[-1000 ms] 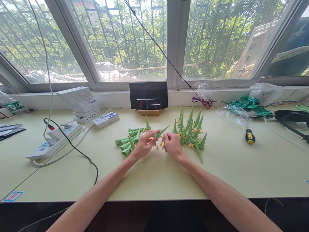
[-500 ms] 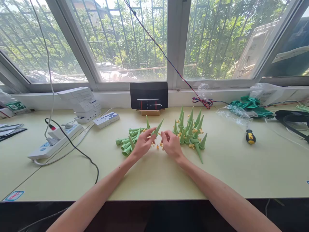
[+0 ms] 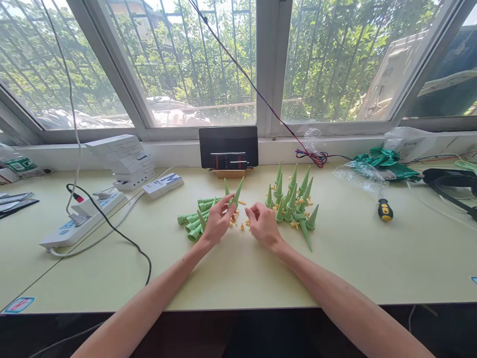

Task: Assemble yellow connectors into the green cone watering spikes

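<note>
"What takes up most of your view?"

"The pale table (image 3: 238, 278). On the person's right stands a cluster of green cones (image 3: 291, 204), nearly all tip up, one lying with its point toward the front edge (image 3: 238, 309). On the left is a pile of green tubes and cones (image 3: 194, 223), several on their sides, wide ends open."

"And the hands?"

"The left hand (image 3: 217, 222) has its fingers closed round one cone (image 3: 237, 191), held tip up and leaning a little right. The right hand (image 3: 264, 223) is just beside it, fingers curled toward the thumb; whether the tips meet or pinch anything, I cannot tell."

"Which step is that?"

"Fitting, I'd judge: a yellow piece (image 3: 242, 202) juts out by the wide end of that cone, and loose yellow bits (image 3: 242, 226) lie below. The next move seems to call for a steady left hold and a fine pinch from the right."

"Room enough?"

"The front edge is well apart from both hands, and there's elbow room between the cluster and the screwdriver (image 3: 385, 210). Tightest is the gap between the hands, with upright tips near the right one."
</note>
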`<state>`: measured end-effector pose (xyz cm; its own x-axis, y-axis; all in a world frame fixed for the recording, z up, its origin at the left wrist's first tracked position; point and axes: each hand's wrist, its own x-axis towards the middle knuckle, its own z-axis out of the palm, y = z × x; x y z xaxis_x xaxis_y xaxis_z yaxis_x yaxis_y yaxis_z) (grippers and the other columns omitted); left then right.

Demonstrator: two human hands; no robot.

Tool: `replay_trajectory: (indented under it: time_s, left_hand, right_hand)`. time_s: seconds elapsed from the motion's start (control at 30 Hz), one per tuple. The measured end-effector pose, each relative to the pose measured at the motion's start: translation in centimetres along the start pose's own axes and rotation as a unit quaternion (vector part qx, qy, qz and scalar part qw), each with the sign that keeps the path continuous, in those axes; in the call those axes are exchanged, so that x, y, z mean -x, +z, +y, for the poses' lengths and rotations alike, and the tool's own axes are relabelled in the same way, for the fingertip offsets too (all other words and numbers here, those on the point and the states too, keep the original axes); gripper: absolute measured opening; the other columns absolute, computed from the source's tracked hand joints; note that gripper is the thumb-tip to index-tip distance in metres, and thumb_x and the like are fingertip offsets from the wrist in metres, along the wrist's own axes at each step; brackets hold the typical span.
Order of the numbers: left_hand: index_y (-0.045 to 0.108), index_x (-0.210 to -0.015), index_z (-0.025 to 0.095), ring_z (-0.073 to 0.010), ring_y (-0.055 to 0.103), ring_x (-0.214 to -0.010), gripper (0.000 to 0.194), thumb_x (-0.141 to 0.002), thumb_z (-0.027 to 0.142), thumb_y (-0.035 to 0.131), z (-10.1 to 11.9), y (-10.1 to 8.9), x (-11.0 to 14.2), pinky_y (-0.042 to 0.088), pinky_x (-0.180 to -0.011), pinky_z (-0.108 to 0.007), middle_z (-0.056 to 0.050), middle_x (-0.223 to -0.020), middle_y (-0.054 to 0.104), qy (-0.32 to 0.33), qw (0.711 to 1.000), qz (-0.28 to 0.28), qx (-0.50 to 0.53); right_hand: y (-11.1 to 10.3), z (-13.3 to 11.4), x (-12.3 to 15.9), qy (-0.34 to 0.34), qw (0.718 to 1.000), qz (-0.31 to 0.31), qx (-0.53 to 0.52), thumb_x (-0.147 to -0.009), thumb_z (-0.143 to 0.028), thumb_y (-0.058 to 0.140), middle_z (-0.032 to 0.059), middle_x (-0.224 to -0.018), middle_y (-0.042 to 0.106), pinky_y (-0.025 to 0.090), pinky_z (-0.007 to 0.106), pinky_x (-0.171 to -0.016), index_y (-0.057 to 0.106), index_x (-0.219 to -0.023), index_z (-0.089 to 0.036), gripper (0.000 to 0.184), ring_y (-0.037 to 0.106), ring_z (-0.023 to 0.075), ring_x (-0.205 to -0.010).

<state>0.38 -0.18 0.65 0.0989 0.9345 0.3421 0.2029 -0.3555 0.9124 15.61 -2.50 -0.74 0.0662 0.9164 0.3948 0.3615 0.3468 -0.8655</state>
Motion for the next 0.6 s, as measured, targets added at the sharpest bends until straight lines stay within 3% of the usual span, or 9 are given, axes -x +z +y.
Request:
replay_trajectory:
  time_s: [0.33, 0.6]
  left_hand:
    - [0.062, -0.125, 0.017, -0.0119, 0.06, -0.057, 0.043, -0.088, 0.04, 0.061, -0.08, -0.03, -0.03, 0.051, -0.054, -0.025, -0.002, -0.078, 0.063, 0.007, 1.0, -0.002, -0.007]
    - [0.06, -0.126, 0.016, -0.0124, 0.06, -0.058, 0.043, -0.09, 0.039, 0.058, -0.12, 0.01, 0.07, 0.051, -0.056, -0.025, 0.0, -0.072, 0.059, 0.014, 1.0, -0.008, -0.009]
  right_hand:
    - [-0.18, -0.34, -0.07, -0.036, 0.998, -0.022, 0.036, -0.091, -0.033, 0.048, -0.0045, -0.051, 0.044, 0.031, 0.026, -0.052, 0.037, -0.064, -0.023, 0.031, 0.04, 0.0123, -0.047]
    - [0.07, -0.07, 0.11, -0.046, 0.999, -0.003, -0.007, -0.096, -0.043, 0.046, -0.0037, -0.059, 0.051, 0.036, 0.024, -0.053, 0.048, -0.077, -0.021, 0.029, 0.047, 0.0115, -0.049]
